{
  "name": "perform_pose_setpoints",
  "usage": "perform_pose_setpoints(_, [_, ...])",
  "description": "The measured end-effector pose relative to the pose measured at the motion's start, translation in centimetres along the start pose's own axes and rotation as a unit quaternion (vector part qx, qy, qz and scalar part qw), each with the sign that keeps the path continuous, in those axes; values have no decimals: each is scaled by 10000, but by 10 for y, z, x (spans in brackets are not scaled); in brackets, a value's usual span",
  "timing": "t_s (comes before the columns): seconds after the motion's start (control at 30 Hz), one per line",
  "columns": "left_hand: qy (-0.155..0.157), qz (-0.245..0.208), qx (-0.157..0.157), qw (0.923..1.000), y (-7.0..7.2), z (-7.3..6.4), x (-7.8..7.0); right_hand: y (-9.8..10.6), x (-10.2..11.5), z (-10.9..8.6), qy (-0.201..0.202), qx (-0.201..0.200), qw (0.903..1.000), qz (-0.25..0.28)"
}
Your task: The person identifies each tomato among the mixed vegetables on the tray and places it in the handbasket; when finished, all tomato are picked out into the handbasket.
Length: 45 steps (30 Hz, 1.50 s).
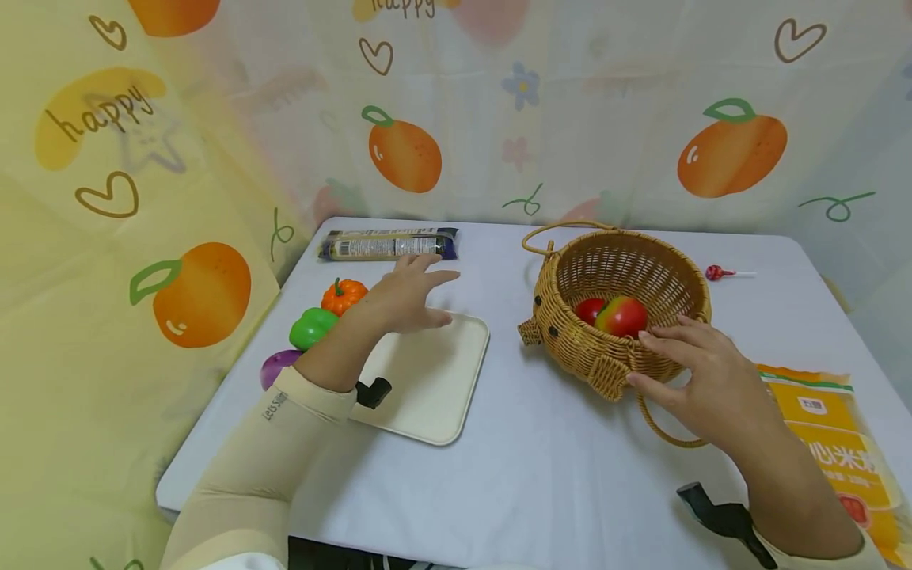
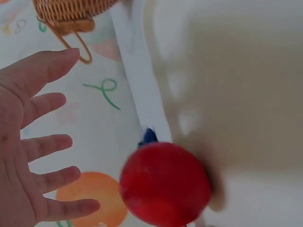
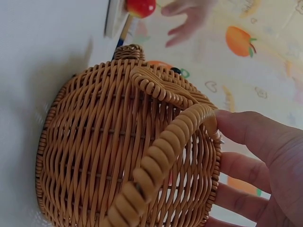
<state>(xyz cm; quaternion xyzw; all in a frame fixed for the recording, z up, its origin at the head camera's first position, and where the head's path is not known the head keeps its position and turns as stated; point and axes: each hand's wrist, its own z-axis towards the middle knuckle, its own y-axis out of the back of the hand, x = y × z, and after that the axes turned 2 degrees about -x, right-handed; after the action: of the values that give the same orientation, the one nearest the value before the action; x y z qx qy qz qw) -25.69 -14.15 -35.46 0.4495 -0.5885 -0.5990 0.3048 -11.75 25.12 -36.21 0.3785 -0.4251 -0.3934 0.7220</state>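
Observation:
My left hand (image 1: 409, 297) is held over the cream tray (image 1: 435, 388), fingers spread and holding nothing. In the left wrist view a round red fruit (image 2: 165, 184) shows by the tray's edge; my arm hides it in the head view. My right hand (image 1: 712, 380) holds the near right rim of a wicker basket (image 1: 584, 348) with an animal face, thumb outside and fingers over the rim. Inside the basket are a red-yellow fruit (image 1: 623, 317) and a red one (image 1: 590, 310). The right wrist view shows the thumb beside the looped handle (image 3: 156, 161).
Left of the tray lie an orange pumpkin (image 1: 344, 295), a green pepper (image 1: 312, 328) and a purple vegetable (image 1: 278, 367), partly behind my arm. A long packet (image 1: 385, 244) lies at the back. A lollipop (image 1: 720, 272) and a yellow bag (image 1: 834, 443) are on the right.

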Motion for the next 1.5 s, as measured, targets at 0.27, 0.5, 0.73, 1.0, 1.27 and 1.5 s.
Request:
perform_pose_setpoints(0.27, [400,-115,295,9987,-10,-1,27,-1,0,0,44,-34,10000,26])
perform_pose_setpoints(0.5, [617,-119,462,9970,-15,-4,35,0,2,0,-58,82,9999,-14])
perform_pose_setpoints(0.73, [662,-93,667,9955,-17,-7,39,1,1,0,-24,68,10000,-21])
perform_pose_setpoints(1.0, [525,-197,515,9971,-18,-8,43,0,1,0,5,25,10000,15])
perform_pose_setpoints(1.27, [448,-252,440,9977,-18,-9,40,1,0,-1,-25,62,10000,-12])
perform_pose_setpoints(1.5, [-53,-321,-55,9995,-16,-12,30,0,1,-1,-42,15,10000,31])
